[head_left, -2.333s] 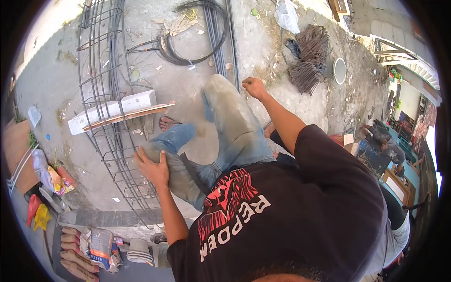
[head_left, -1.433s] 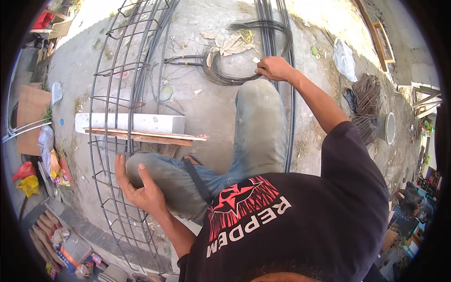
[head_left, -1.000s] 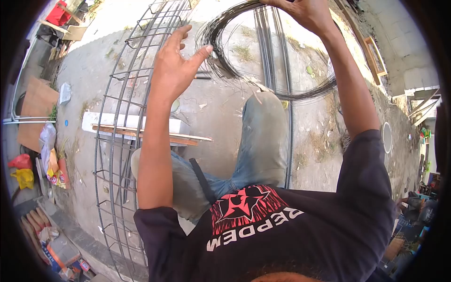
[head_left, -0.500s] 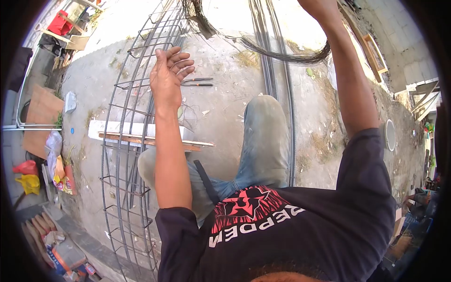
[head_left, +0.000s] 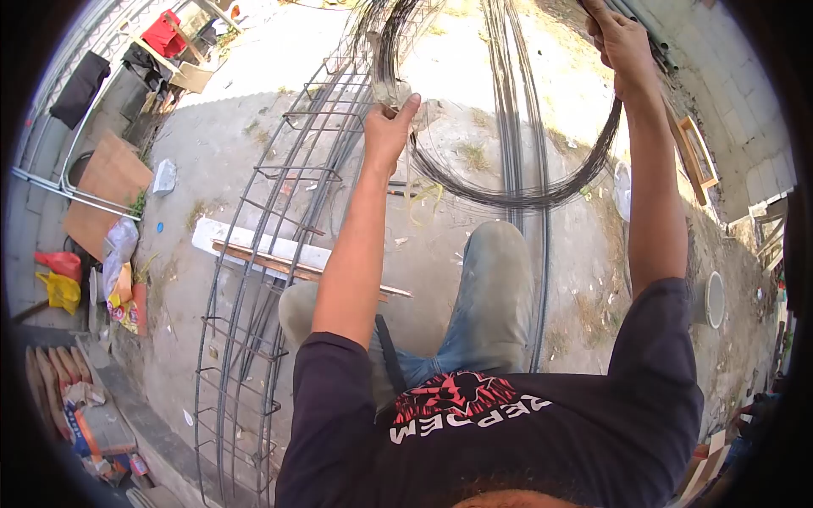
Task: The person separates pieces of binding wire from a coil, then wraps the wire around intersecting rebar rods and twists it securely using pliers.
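Note:
A big loose coil of thin dark tie wire [head_left: 525, 201] hangs in front of me, its loop sagging above my knees. My right hand [head_left: 625, 44] is raised at the upper right, fingers closed around one side of the coil. My left hand [head_left: 389, 134] grips the other side, where a pale wrapping or tag [head_left: 389, 91] hangs on the wire; its fingers are partly hidden. Beneath my left forearm, a rebar cage [head_left: 254, 279] stretches along the ground. A pair of dark-handled pliers [head_left: 401, 193] lies on the concrete beside my left wrist, partly covered.
Long straight rebars [head_left: 512, 127] lie beyond my right knee. A white block [head_left: 212, 234] and wood strips [head_left: 271, 260] rest under the cage. A bucket [head_left: 714, 299] stands at the right, a plywood sheet [head_left: 108, 193] at the left.
My left hand, open and empty before, has moved up and right and closed on the coil. The coil has swung lower into view, and my right hand shows more fully.

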Demonstrator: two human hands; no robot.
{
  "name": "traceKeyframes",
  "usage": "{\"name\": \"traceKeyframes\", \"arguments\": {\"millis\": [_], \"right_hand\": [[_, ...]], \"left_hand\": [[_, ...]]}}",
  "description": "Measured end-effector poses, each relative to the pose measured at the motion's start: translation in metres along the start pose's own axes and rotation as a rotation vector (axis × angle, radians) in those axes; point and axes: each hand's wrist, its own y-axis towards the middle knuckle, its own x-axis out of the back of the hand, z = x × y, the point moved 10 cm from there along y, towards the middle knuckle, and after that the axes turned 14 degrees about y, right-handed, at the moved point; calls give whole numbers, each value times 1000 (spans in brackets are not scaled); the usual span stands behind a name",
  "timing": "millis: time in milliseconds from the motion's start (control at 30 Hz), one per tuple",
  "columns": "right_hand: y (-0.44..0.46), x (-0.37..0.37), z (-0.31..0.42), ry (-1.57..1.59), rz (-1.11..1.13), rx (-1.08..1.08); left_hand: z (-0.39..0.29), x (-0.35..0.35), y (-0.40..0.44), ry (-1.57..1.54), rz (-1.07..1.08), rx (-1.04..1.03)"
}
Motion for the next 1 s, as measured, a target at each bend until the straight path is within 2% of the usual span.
{"name": "traceKeyframes", "arguments": {"millis": [100,167,233,300,367,433,500,533,567,633,700,800,833,900,933,1000], "right_hand": [[11,20,-5,-14,-76,36],[29,54,-5,-52,-128,68],[48,90,-6,12,-206,74],[65,117,-6,76,-230,95],[50,112,14,3,-266,42],[56,114,12,-29,-230,37],[71,123,16,-40,-243,92],[79,124,18,-37,-246,119],[85,123,21,-32,-245,143],[101,150,44,-267,-313,155],[120,177,72,-472,-288,346],[139,223,97,-650,-335,372],[132,218,96,-672,-297,349],[113,198,104,-721,-260,310],[115,185,98,-719,-174,378],[97,155,92,-666,-146,296]], "left_hand": [[15,4,-2,-69,-121,-16],[94,3,12,552,-67,35],[184,8,-9,757,113,346],[236,-17,2,586,46,-29],[178,-22,-13,462,176,311],[130,-34,-36,308,293,445],[102,-46,-18,118,354,349],[109,-51,-9,180,383,272],[127,-42,-6,177,322,315],[163,-20,-1,172,202,399],[251,2,4,-136,205,694],[250,32,-19,-68,-28,749],[232,19,-28,-22,97,709],[131,-23,-56,68,364,584],[108,-50,-54,266,514,433],[69,-98,-58,663,761,107]]}}
